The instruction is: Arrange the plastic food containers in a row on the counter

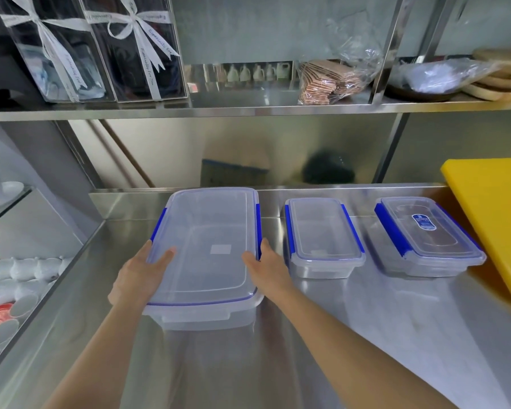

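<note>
The steel worktop (366,335) runs from the near edge back to a low upstand, and its polished skin mirrors everything so strongly that the near foot of the large container (207,249) is hard to separate from its own reflection. That clear, blue-clipped box, lid on, sits at the left of the row, held from both sides; whether it rests on the steel or is lifted just off it cannot be told. The left hand (139,276) clasps its near left edge, thumb lying over the lid, fingers hidden below the rim. The right hand (266,270) presses flat against the right side, thumb on the lid, its fingers also out of sight; both forearms reach in from the near edge. To the right, apart from it, stands the middle container (325,237), narrower, lidded. Further right the labelled container (428,234) sits slightly turned, close beside a yellow cutting board (496,214) that is cut off at the right. Above, a steel shelf (248,109) carries ribboned clear boxes (101,54) and a bag of brown wafers (328,81). At far left, white cups (18,270) show behind glass, partly cut off.
</note>
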The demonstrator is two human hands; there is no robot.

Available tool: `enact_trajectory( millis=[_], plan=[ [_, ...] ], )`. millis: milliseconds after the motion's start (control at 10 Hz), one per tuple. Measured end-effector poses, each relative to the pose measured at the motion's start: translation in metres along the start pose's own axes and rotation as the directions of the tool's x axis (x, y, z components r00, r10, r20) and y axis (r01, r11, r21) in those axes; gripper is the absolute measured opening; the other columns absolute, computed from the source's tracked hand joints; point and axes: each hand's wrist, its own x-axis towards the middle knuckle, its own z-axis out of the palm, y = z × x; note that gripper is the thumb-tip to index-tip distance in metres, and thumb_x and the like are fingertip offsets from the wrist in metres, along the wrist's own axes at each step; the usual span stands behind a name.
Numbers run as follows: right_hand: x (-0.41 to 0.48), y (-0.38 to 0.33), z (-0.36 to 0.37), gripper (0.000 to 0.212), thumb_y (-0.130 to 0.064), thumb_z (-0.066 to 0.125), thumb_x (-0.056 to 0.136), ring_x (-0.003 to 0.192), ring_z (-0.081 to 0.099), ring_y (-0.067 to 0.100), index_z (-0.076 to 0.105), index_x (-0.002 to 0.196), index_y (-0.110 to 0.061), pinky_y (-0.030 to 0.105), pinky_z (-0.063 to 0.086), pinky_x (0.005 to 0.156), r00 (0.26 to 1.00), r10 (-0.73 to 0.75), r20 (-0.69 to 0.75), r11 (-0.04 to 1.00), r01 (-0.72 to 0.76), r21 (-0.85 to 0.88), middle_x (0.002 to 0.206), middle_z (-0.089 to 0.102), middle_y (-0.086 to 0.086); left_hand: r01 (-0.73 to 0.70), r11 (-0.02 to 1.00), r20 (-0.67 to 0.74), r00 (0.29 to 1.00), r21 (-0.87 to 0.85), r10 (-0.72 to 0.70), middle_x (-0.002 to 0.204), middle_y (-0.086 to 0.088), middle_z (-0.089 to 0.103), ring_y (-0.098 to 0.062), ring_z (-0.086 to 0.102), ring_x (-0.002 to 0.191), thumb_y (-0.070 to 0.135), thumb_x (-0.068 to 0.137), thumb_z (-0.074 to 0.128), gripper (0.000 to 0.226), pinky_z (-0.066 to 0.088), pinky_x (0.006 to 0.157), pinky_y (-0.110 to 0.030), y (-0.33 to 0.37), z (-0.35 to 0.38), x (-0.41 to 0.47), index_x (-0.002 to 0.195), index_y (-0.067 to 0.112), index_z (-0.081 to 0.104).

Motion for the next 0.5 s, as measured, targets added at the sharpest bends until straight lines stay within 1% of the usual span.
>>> enact_trajectory(
  millis=[100,200,300,400,500],
  plan=[
    [0.001,-0.001,0.000,0.048,-0.036,0.042,0.093,0.084,0.053,0.016,0.035,0.137,-0.018,0.017,0.039,0.057,1.000,0.004,0.015,1.000,-0.004,-0.013,0.103,0.056,0.002,-0.002,1.000,0.002,1.000,0.031,0.002,0.139,-0.001,0.051,-0.034,0.050,0.120,0.076,0.069,0.043,0.080,0.041,0.100,-0.052,0.000,0.000,-0.001,0.140,0.040,0.032],
    [0.003,0.001,0.001,0.044,-0.037,0.041,0.092,0.080,0.051,0.017,0.040,0.131,-0.017,0.019,0.039,0.055,1.000,0.003,0.008,1.000,-0.003,-0.026,0.099,0.055,0.003,-0.018,0.999,-0.002,1.000,0.038,0.018,0.140,-0.001,0.050,-0.034,0.050,0.121,0.074,0.072,0.043,0.078,0.041,0.100,-0.050,0.000,0.000,-0.001,0.140,0.039,0.031],
    [0.004,0.001,0.000,0.045,-0.042,0.040,0.091,0.087,0.057,0.020,0.040,0.129,-0.016,0.027,0.046,0.064,1.000,0.011,0.012,0.993,-0.010,-0.121,0.117,0.061,0.009,-0.023,0.997,0.011,1.000,0.070,0.022,0.142,-0.004,0.048,-0.035,0.048,0.122,0.071,0.078,0.040,0.075,0.038,0.099,-0.049,0.003,0.000,-0.003,0.143,0.035,0.028],
    [0.002,-0.001,-0.006,0.057,-0.051,0.038,0.092,0.111,0.059,0.026,0.033,0.138,-0.017,0.037,0.052,0.086,0.998,0.003,0.057,0.968,0.012,-0.251,0.132,0.056,0.006,-0.028,0.989,0.022,0.999,0.148,0.025,0.141,-0.010,0.045,-0.037,0.047,0.122,0.072,0.078,0.036,0.077,0.038,0.100,-0.051,0.004,-0.002,-0.005,0.143,0.031,0.027],
    [-0.006,-0.010,-0.022,0.067,-0.056,0.040,0.091,0.126,0.051,0.027,0.026,0.144,-0.017,0.042,0.045,0.099,0.999,-0.014,0.043,0.959,0.025,-0.283,0.143,0.047,0.006,-0.066,0.975,-0.080,0.993,0.213,0.085,0.129,-0.017,0.050,-0.041,0.050,0.114,0.071,0.078,0.035,0.077,0.042,0.097,-0.054,0.016,-0.008,-0.009,0.135,0.020,0.039]
  ],
)
